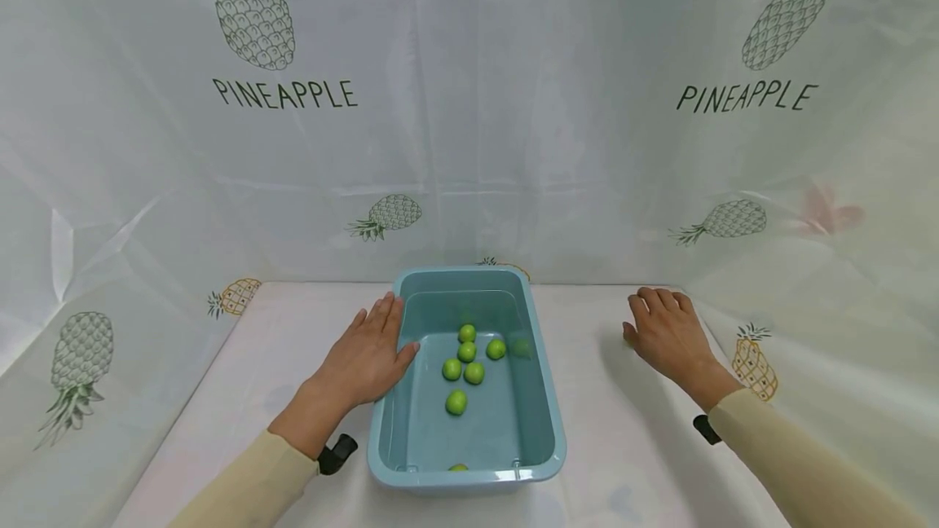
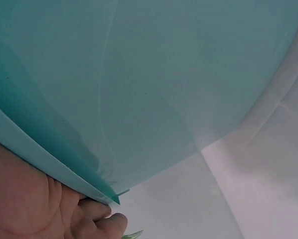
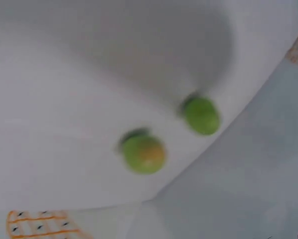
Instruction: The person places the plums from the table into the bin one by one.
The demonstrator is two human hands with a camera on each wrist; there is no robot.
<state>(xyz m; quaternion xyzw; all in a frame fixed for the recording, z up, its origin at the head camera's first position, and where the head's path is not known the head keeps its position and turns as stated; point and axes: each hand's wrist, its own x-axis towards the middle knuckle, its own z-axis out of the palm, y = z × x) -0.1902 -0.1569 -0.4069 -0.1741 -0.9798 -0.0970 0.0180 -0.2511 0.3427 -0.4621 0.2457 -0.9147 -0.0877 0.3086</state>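
Note:
A blue-green plastic basin (image 1: 499,438) stands in the middle of the table, with several small round green fruits (image 1: 456,402) on its floor. My left hand (image 1: 363,357) rests along the basin's left rim, fingers extended forward and thumb lying over the rim. In the left wrist view, the palm (image 2: 19,194) lies against the rim's underside. To the right of the basin, my right hand (image 1: 669,336) is over the table near the far right corner, fingers loosely bent. Two green fruits (image 3: 201,115) lie apart on the table in the blurred right wrist view; the hand hides them in the head view.
A white sheet printed with pineapples (image 1: 255,21) hangs behind the table and along both sides. The white tabletop (image 1: 594,446) extends left and right of the basin. Another green fruit (image 1: 458,468) is mostly hidden by the basin's near wall.

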